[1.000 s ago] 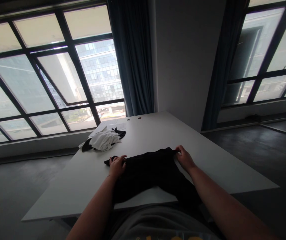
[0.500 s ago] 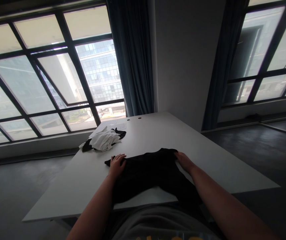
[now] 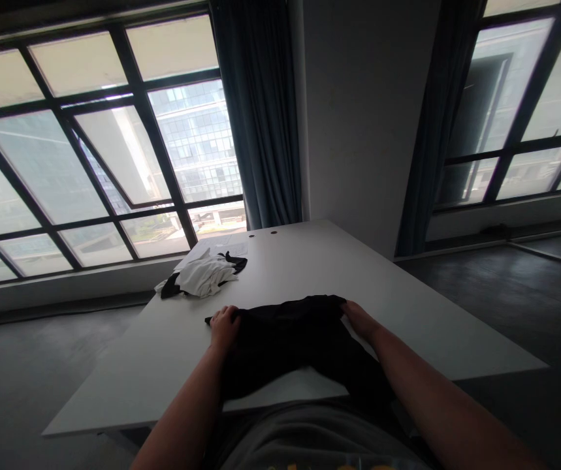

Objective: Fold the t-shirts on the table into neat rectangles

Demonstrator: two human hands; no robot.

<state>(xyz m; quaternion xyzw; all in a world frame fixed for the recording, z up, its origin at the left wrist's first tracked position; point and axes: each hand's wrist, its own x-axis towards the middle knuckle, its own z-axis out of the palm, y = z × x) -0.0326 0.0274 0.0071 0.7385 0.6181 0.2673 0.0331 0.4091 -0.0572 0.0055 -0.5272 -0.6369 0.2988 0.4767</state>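
Head view: black cloth (image 3: 285, 339) is gripped at its ten o'clock by the left hand (image 3: 224, 326), at two by the right hand (image 3: 360, 320); both sides should be pulled evenly.

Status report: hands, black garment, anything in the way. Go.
Left hand curled on black garment, left end; right hand at far right corner, fingertips hidden. Garment spread across white table, near side. White-and-black cloth pile farther off, left, not touching it.

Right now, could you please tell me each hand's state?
Left hand: closed on the black cloth, left side.
Right hand: closed on its far right corner.
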